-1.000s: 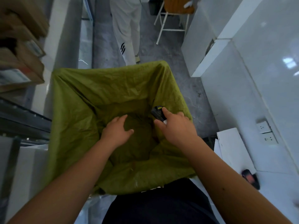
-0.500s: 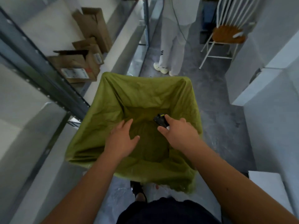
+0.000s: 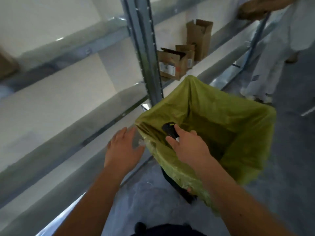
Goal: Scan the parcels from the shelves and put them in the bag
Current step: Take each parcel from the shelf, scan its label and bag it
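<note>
**Scanner gripped over the green bag, parcels up on the shelf**

The right hand is over the open mouth of the bag, fingers curled around a small black scanner. It's a stubby, dark, hard-looking device with a yellow strip at its far end, thumb on one side, index finger along the top. The left hand is out to the left of the bag, just beside its rim, fingers spread and fairly straight, holding nothing, a little blurred.

The bag is a thin olive-green plastic liner, crinkled and slightly glossy, stretched into a roughly square opening with its edge folded over a dark frame. What lies at the bottom cannot be made out.

Up and to the left, the shelving: grey metal, a perforated upright post, long flat beams, pale smooth shelf boards. On the shelf behind the bag sit three brown corrugated cardboard parcels. The nearest box has its flaps open and a white label on its face, a smaller box is tucked right behind it, and a taller box stands upright with its flaps up.

At the far right stands another person in white clothing. The floor is grey, mottled and dull.
</note>
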`<state>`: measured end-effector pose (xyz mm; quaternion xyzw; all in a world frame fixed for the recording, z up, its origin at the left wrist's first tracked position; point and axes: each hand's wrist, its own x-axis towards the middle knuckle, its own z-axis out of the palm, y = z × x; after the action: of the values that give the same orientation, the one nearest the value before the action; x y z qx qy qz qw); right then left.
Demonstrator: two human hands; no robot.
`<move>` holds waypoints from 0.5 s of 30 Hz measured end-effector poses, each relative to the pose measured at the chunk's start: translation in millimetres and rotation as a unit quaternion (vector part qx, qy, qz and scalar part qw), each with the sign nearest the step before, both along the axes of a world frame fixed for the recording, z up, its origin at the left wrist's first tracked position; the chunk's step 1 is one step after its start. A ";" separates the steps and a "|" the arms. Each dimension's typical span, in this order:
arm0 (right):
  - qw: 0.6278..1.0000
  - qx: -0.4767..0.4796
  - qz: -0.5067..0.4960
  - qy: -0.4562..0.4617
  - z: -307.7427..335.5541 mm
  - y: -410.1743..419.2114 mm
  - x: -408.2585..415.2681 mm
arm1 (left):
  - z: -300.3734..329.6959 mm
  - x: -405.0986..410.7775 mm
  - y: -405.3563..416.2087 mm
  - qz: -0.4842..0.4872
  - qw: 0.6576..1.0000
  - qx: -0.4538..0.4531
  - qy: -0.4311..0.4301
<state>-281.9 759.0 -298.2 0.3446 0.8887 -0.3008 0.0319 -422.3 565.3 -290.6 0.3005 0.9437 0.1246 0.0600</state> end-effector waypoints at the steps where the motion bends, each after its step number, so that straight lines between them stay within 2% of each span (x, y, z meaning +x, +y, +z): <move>1: 1.000 0.003 0.019 0.018 5.3 -9.5 -10.7 | 6.4 -2.9 -17.0 0.025 1.000 0.006 0.003; 5: 0.988 0.028 0.117 0.098 26.8 -55.5 -51.9 | 31.3 -7.7 -85.8 0.102 0.993 0.048 0.036; 15: 0.954 0.060 0.266 0.127 88.3 -237.9 -129.9 | 90.2 -14.2 -277.9 0.230 0.965 0.060 0.110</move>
<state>-411.9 521.1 -209.9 0.0564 0.9613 -0.2689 -0.0231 -436.5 287.4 -200.4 0.0903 0.9791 0.1572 -0.0923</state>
